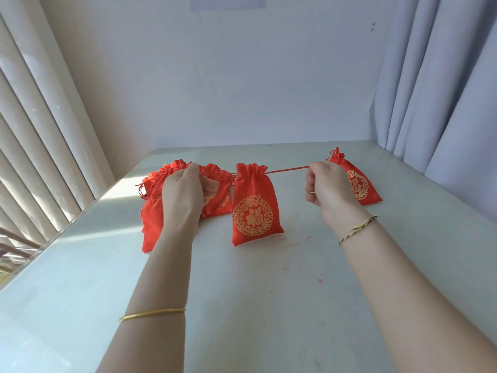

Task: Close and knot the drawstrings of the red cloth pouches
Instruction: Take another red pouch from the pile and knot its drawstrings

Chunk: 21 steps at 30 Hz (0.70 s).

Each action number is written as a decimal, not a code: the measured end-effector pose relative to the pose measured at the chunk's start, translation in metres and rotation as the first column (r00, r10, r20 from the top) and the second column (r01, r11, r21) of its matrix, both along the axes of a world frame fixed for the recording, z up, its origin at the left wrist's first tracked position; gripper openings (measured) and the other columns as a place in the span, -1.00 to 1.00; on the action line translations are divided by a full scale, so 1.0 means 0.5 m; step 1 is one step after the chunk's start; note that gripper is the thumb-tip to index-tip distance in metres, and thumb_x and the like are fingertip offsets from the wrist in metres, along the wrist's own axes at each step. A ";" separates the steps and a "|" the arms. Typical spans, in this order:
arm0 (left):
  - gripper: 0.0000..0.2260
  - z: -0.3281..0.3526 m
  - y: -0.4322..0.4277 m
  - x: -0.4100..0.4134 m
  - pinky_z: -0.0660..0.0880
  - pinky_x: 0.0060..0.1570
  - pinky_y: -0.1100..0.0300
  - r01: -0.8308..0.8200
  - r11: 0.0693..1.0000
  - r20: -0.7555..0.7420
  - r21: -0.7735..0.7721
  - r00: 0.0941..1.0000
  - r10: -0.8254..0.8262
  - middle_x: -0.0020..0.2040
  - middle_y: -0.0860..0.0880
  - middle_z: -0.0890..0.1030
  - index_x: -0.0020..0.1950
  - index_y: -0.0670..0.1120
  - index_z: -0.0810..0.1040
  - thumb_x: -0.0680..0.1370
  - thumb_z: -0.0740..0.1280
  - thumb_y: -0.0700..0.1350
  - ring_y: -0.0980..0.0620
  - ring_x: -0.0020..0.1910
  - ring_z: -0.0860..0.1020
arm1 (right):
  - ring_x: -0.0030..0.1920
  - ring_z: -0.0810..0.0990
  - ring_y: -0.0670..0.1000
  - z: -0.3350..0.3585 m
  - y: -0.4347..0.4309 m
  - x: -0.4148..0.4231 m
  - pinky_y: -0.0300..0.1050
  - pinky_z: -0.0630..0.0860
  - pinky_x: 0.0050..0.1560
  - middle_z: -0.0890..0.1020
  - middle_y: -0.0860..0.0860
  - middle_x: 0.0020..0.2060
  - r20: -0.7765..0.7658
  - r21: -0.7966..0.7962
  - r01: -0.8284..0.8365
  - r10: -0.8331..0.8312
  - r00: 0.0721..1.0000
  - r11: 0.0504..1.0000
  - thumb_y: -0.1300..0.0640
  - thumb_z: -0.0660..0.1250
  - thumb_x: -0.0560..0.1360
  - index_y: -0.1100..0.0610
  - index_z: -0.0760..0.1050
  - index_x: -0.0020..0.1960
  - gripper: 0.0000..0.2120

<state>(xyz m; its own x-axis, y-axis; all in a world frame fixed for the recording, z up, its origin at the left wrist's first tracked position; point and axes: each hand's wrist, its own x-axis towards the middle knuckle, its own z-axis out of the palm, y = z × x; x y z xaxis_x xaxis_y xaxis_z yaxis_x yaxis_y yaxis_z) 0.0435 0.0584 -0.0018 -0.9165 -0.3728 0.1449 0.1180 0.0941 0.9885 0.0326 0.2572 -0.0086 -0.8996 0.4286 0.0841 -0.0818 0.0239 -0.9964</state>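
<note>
Forearms (pixel 156 292) are stretched over a pale table (pixel 269 305) between blinds (pixel 40 130) and curtain (pixel 443 90). The drawstring (pixel 287 170) of a pouch (pixel 255 208) is pinched taut in the curled fingers of left hand (pixel 183 195) and right hand (pixel 328 187).

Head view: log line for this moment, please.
step: cinch pouch | cord: taut | left hand: grips cord | right hand: grips cord | pouch: mouth gathered, not knotted | tied pouch: far right | pile: behind left hand

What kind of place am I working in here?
Probably a room corner at home or a small workroom: a pale table set against a plain wall, vertical blinds on the left, curtains on the right.
</note>
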 end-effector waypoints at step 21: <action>-0.97 0.081 0.058 0.067 0.45 -0.32 0.39 0.474 0.819 -0.059 -0.323 0.854 -0.517 -0.40 0.12 0.58 -0.16 -0.04 0.63 0.47 0.41 -0.15 0.25 -0.44 0.47 | -0.35 0.46 -0.17 0.108 -0.067 0.099 -0.29 0.40 -0.30 0.59 -0.18 -0.41 -0.332 0.156 -0.319 0.354 0.875 0.935 0.12 0.26 0.54 0.04 0.57 -0.25 -0.79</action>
